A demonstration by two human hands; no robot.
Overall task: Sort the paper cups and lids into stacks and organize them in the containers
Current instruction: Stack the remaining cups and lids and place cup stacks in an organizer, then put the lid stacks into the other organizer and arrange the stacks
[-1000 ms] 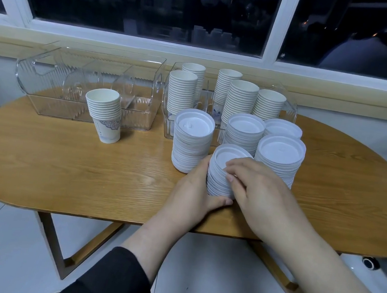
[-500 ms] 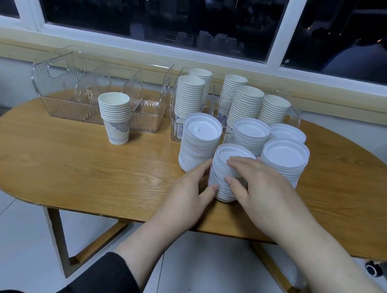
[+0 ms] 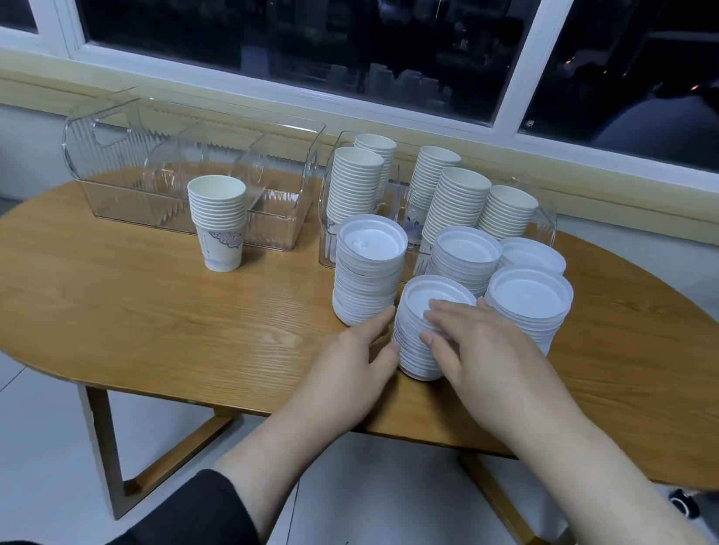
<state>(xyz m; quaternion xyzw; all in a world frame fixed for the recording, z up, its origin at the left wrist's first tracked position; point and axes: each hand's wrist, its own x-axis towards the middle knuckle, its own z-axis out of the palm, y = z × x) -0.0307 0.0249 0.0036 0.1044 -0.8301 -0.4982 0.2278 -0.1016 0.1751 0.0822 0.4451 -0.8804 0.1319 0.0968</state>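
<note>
On the oval wooden table (image 3: 115, 308) below the window (image 3: 291, 11), I see two clear containers: the left container (image 3: 103, 156) holds nothing I can make out, the right container (image 3: 549, 226) holds five stacks of paper cups (image 3: 458, 203). A shorter cup stack (image 3: 217, 219) stands on the table just in front of the left container. Four lid stacks (image 3: 367, 268) stand in front of the right container. Nearest me is the front lid stack (image 3: 417, 325): my right hand (image 3: 488, 358) wraps its top and right side with curled fingers, gripping it, while my left hand (image 3: 350, 362) touches its left side with straight, relaxed fingers.
</note>
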